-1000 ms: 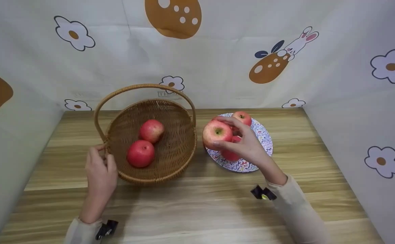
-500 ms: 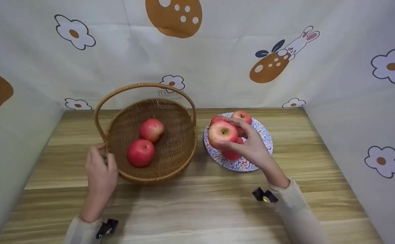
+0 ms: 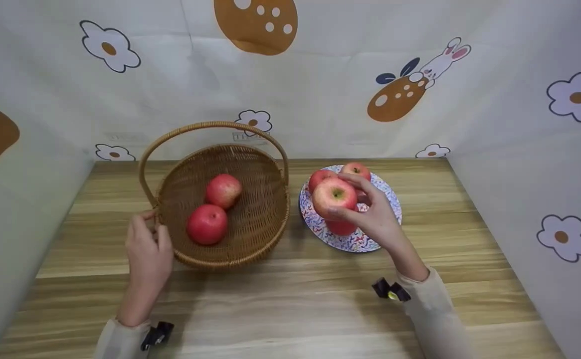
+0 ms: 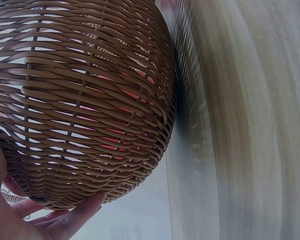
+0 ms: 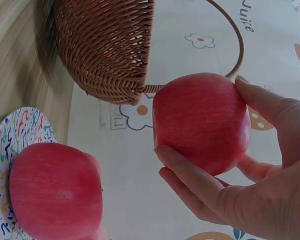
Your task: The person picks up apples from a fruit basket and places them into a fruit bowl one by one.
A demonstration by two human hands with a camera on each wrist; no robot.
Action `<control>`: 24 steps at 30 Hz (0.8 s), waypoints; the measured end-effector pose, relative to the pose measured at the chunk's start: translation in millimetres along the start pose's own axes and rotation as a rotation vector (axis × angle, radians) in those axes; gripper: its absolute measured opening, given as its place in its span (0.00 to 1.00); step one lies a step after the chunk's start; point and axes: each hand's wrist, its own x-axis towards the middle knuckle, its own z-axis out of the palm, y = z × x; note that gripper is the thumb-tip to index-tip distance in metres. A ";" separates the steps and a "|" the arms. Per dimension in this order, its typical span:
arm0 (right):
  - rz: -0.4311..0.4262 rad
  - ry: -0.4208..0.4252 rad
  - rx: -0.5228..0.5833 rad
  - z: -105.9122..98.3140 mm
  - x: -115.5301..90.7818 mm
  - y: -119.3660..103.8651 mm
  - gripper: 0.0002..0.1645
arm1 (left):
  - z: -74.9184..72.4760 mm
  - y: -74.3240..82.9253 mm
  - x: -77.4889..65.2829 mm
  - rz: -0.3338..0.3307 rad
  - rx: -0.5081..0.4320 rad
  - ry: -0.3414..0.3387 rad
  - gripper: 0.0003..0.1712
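Note:
My right hand (image 3: 377,217) grips a red apple (image 3: 334,198), fingers and thumb round its sides. In the right wrist view this apple (image 5: 202,122) hangs in the air, apart from another apple (image 5: 55,192) on the plate. Below it in the head view lies the speckled round plate (image 3: 387,192) with a front apple (image 3: 341,228), a left apple (image 3: 320,178) and a back apple (image 3: 356,170). My left hand (image 3: 148,254) holds the left rim of the wicker basket (image 3: 258,214). Two apples, one upper (image 3: 224,191) and one lower (image 3: 207,224), lie in the basket.
The basket's arched handle (image 3: 213,124) stands up over its opening. Both sit on a wood-grain table (image 3: 270,309). A printed cloth (image 3: 320,99) hangs behind the table and along both sides. In the left wrist view the basket's woven side (image 4: 80,100) fills much of the frame.
My right hand has moved slightly right with the held apple, uncovering more of the left apple on the plate. My left hand and the basket have stayed put.

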 end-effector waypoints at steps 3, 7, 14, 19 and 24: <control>0.000 0.012 0.003 -0.8 -0.6 1.6 0.39 | -0.7 0.6 0.3 -0.006 0.000 -0.007 0.17; -0.003 0.027 -0.003 -3.0 -1.0 2.4 0.39 | -1.2 0.4 0.6 -0.008 -0.001 -0.008 0.17; 0.028 0.048 0.006 -9.8 -1.1 3.0 0.38 | -0.9 -1.1 -0.1 0.009 0.001 -0.003 0.16; 0.041 0.064 0.000 -14.9 -0.7 2.9 0.38 | -1.0 -1.1 -0.4 0.012 0.001 0.003 0.16; 0.042 0.090 -0.013 -20.3 0.7 2.7 0.39 | -0.4 -0.7 0.2 0.020 0.007 0.006 0.15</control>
